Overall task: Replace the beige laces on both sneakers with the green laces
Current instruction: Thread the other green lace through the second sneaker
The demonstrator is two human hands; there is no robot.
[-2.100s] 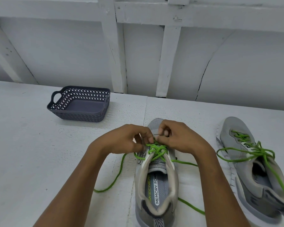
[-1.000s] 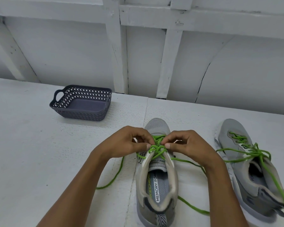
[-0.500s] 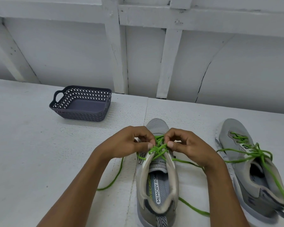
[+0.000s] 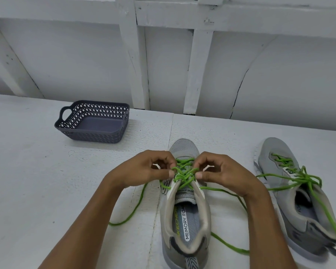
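Observation:
A grey sneaker (image 4: pixel 184 220) stands in front of me, toe pointing away, threaded with a green lace (image 4: pixel 183 174). My left hand (image 4: pixel 144 169) pinches the lace at the sneaker's left eyelets. On the opposite side my right hand (image 4: pixel 223 171) pinches the same lace at the right eyelets. Loose lace ends trail over the table on both sides. A second grey sneaker (image 4: pixel 299 200) lies to the right, also carrying a green lace (image 4: pixel 299 175) with long loose ends. No beige lace is in view.
A dark grey perforated basket (image 4: pixel 93 121) with a handle sits on the white table (image 4: pixel 37 181) at the back left. A white panelled wall rises right behind the table.
Both hands have slid slightly toward me along the lacing and apart, staying pinched on the green lace. The sneakers and basket have not moved.

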